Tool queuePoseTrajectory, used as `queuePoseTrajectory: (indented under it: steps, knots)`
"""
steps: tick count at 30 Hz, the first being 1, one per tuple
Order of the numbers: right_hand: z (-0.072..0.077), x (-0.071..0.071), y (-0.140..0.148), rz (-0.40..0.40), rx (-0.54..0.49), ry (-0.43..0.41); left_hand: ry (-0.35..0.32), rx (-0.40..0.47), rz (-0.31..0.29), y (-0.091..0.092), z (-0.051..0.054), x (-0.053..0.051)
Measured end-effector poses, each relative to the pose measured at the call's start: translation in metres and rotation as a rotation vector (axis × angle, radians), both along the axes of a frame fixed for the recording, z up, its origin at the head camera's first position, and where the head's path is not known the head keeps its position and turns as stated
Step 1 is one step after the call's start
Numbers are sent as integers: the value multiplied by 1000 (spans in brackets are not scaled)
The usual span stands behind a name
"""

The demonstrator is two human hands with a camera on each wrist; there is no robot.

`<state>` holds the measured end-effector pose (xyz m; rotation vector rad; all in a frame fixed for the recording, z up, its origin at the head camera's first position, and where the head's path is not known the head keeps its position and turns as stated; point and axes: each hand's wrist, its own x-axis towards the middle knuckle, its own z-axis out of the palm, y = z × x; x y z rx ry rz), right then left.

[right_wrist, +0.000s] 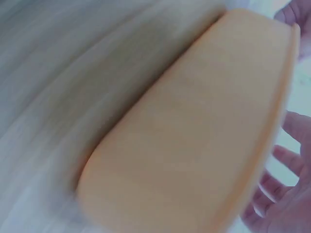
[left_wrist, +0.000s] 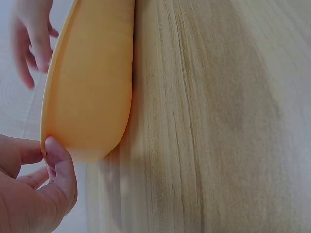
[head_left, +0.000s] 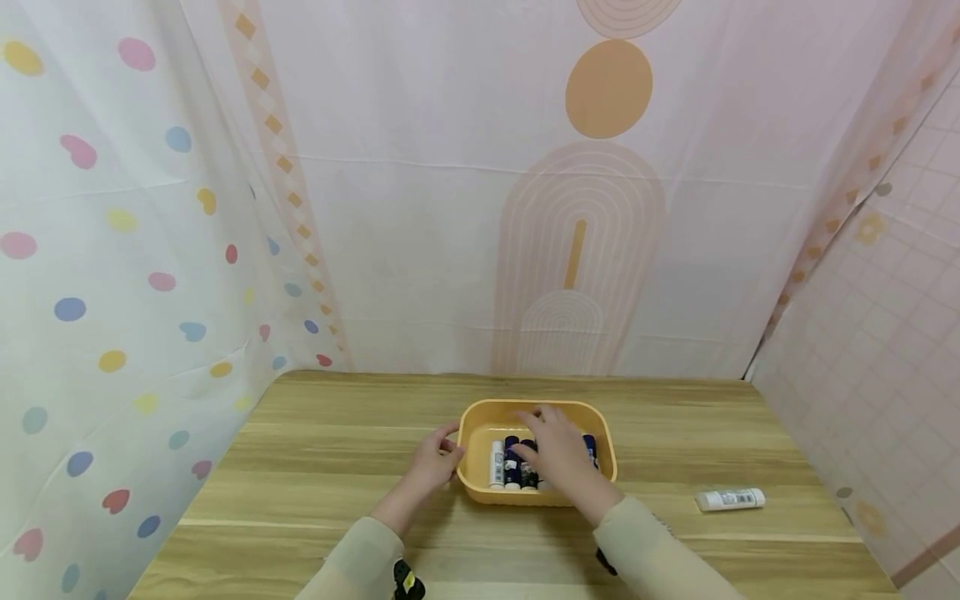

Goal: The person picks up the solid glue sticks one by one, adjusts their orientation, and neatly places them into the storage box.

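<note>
A yellow-orange plastic basin (head_left: 517, 497) stands on the table with several small tubes or bottles lying side by side in it. Among them are a white tube (head_left: 497, 467) and a dark blue one (head_left: 512, 450); another dark blue one (head_left: 590, 448) shows at the right end. My left hand (head_left: 433, 460) pinches the basin's left rim between thumb and fingers, as the left wrist view also shows. Over the basin reaches my right hand (head_left: 562, 450), its fingers spread and loosely bent, with nothing seen in them. It hides part of the row beneath.
On the wooden table (head_left: 337, 467), a white tube with a printed label (head_left: 731, 499) lies on its side to the right of the basin. Patterned curtains (head_left: 420, 250) hang behind the table and at both sides.
</note>
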<state>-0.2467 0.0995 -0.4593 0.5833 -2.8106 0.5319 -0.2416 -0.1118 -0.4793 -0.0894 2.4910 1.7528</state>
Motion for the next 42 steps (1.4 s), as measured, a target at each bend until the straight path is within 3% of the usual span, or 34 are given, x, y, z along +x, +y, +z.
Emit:
queuePoseTrajectory:
  steps: [5,8,15,28,33,39,42]
  knots:
    - [9,6,41,37,-85,60,-1,11,5,0,1,0]
    - [10,10,70,76,-147,43,-1,10,8,1,1,0]
    - [0,21,144,129,-227,33,2,10,4,1,0,-1]
    - [-24,48,248,133,44,32,-12,0,7,0,-2,-1]
    - [-28,46,264,161,112,-20,-12,4,4,1,-1,0]
    - [-31,44,272,162,108,-142,-12,8,4,0,0,0]
    - [-32,43,273,166,109,-141,-9,7,6,1,0,0]
